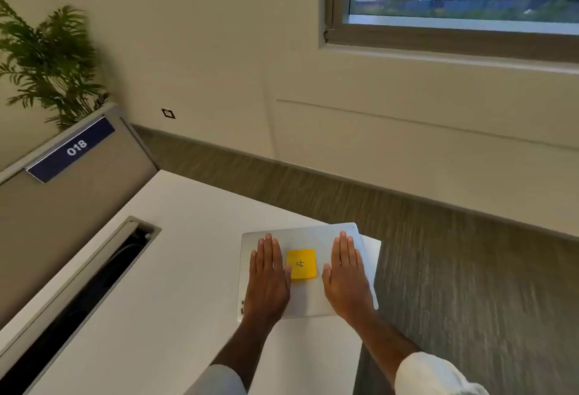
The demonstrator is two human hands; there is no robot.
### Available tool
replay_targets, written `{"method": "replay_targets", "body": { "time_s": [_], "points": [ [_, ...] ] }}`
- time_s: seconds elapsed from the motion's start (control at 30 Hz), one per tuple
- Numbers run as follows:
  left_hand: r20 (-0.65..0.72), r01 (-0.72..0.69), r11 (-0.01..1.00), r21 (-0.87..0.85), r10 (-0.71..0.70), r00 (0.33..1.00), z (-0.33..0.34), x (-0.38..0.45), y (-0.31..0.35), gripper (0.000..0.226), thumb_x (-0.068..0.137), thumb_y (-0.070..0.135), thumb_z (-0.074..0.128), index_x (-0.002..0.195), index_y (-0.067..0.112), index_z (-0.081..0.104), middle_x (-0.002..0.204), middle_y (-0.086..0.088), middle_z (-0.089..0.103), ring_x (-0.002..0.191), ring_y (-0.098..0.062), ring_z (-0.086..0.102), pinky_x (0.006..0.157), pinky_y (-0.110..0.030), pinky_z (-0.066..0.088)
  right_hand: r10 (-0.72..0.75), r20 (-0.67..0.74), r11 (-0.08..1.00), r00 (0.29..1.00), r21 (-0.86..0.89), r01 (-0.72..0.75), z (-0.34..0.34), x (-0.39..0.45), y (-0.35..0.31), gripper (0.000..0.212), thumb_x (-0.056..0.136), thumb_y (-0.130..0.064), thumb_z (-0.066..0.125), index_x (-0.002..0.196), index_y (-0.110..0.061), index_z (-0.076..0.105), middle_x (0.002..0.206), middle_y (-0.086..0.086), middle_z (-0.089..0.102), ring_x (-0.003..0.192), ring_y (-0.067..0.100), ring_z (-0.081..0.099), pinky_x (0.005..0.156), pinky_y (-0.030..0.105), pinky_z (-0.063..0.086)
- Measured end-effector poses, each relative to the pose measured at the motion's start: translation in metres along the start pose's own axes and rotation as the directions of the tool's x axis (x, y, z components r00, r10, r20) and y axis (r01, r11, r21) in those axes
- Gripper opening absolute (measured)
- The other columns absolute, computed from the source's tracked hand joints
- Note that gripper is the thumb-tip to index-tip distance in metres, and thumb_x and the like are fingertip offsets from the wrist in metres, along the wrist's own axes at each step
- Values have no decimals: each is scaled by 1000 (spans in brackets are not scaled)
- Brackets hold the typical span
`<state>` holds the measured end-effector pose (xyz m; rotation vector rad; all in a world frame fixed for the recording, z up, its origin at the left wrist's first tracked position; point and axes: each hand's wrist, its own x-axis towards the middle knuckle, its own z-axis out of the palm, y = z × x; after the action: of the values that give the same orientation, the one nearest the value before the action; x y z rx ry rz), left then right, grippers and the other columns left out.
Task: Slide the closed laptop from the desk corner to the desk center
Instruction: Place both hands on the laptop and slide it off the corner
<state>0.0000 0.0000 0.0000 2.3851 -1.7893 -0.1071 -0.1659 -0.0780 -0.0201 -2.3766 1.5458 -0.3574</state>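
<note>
We find the closed laptop (305, 269) at the tabletop (175, 269) corner, toward 3 o'clock, left hand (268, 281) and right hand (346, 278) flat on its lid, fingers (268, 249) extended, gripping nothing; the slide toward centre remains outstanding.

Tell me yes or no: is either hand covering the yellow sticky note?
No, the left hand and right hand lie flat either side of the sticky note.

left hand (268, 281): flat, palm down | right hand (346, 278): flat, palm down
</note>
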Motion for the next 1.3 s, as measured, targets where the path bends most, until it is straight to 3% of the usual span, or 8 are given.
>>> {"method": "replay_targets", "body": {
  "time_s": [0.2, 0.37, 0.47, 0.57, 0.73, 0.83, 1.03, 1.3],
  "points": [
    [36, 15, 999, -41, -13, 999, 12, 25, 3, 67, 104, 43, 15, 158, 3, 13, 167, -16, 1, 154, -31, 2, 125, -44, 7, 80, 24, 996, 997, -41, -79, 4, 16, 31, 64, 103, -34, 24, 156, -6, 3, 167, 11, 0, 154, 26, 1, 126, 37, 6],
    [50, 11, 998, -65, -7, 999, 26, 38, -7, 71, 103, 49, 13, 159, 7, 4, 167, -11, -7, 155, -27, -4, 126, -41, 3, 130, 29, 989, 991, -69, -128, 8, 25, 46, 65, 100, -37, 10, 156, -4, 7, 166, 15, 5, 154, 28, 4, 126, 40, 8],
    [48, 71, 992, -102, -67, 997, 36, 44, -13, 76, 100, 56, 12, 159, 8, 2, 167, -10, -7, 155, -27, -2, 126, -40, 3, 155, 38, 986, 987, -68, -152, 12, 33, 54, 63, 102, -33, 20, 156, -3, 10, 166, 15, 8, 154, 29, 6, 126, 42, 12],
    [66, 139, 982, -130, -131, 989, 39, 47, -18, 83, 97, 62, 13, 159, 7, 4, 167, -11, -6, 155, -28, 0, 126, -41, 4, 194, 53, 980, 980, -62, -191, 12, 37, 55, 64, 102, -37, 28, 156, -5, 13, 165, 14, 14, 152, 30, 18, 123, 44, 24],
    [43, 220, 973, -74, -217, 975, 36, 48, -24, 75, 100, 56, 25, 156, 7, 26, 166, -20, 6, 154, -37, 7, 124, -49, 12, 200, 4, 969, 980, -147, -198, 8, 45, 52, 64, 99, -46, 39, 148, -6, 36, 146, 13, 49, 125, 30, 53, 99, 45, 49],
    [45, 271, 963, -10, -270, 962, 33, 44, -25, 67, 101, 56, 28, 155, 17, 31, 165, -21, 14, 151, -38, 15, 121, -53, 20, 212, 23, 962, 977, -183, -204, 6, 47, 50, 65, 99, -51, 32, 151, -12, 31, 138, 9, 52, 112, 25, 57, 85, 40, 55],
    [16, 376, 924, 72, -378, 926, 28, 35, -28, 66, 97, 67, 26, 149, 28, 34, 149, -20, 31, 116, -35, 48, 90, -46, 48, 246, 31, 958, 969, -160, -238, 8, 44, 47, 66, 99, -54, 27, 155, -20, 19, 135, 5, 48, 107, 21, 58, 76, 36, 58],
    [8, 515, 856, 41, -516, 857, 33, 30, -20, 75, 90, 78, 26, 148, 31, 34, 127, -15, 42, 96, -26, 48, 75, -40, 49, 258, 48, 954, 965, -171, -247, 8, 45, 45, 66, 100, -54, 25, 156, -21, 14, 140, 7, 44, 110, 26, 60, 76, 37, 57]
  ]
}}
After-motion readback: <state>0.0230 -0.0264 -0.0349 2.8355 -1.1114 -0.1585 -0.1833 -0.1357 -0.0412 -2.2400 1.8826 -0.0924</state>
